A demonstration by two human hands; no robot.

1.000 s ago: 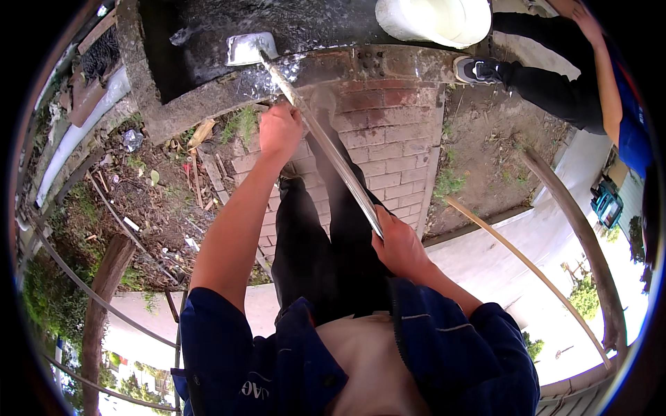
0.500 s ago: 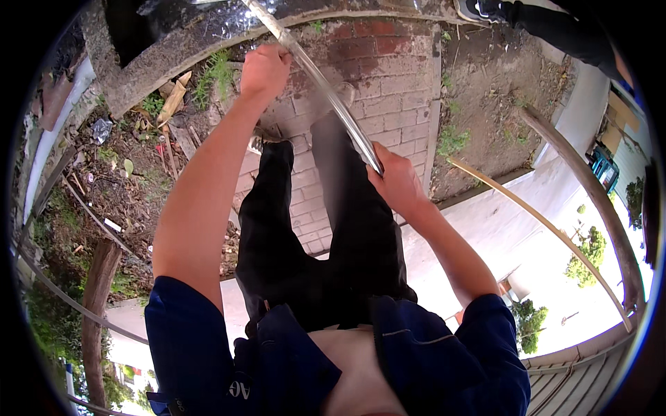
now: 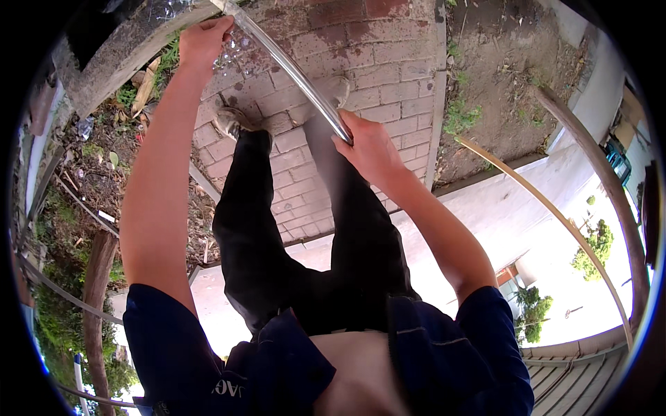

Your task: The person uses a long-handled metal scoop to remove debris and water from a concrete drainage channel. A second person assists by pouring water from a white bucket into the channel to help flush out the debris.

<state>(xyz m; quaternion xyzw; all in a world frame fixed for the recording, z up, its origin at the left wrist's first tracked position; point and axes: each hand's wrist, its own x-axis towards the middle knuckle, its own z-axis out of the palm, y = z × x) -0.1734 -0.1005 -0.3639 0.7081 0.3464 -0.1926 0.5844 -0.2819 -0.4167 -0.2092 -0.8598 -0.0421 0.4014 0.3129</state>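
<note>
A long, shiny metal tube (image 3: 291, 69) slants from the top edge down to my right hand (image 3: 373, 151). That hand is closed around its near end, beside my right knee. My left hand (image 3: 203, 47) reaches far forward, its fingers curled in against the tube's left side near the top edge. Whether those fingers pinch the tube or a small thing is hidden. Water drops glint just below my left hand. The tube's far end runs out of view.
Brick paving (image 3: 395, 55) lies under my feet, bordered by a stone edge (image 3: 132, 59) at the far left. Leaf litter and scraps cover the soil on the left. On the right are a thin curved pole (image 3: 555, 215) and a thick wooden post (image 3: 603, 173).
Both hands have moved forward and left, and the tube has shifted with them. My left hand has gone farther toward the stone edge. The other person's leg has left the view.
</note>
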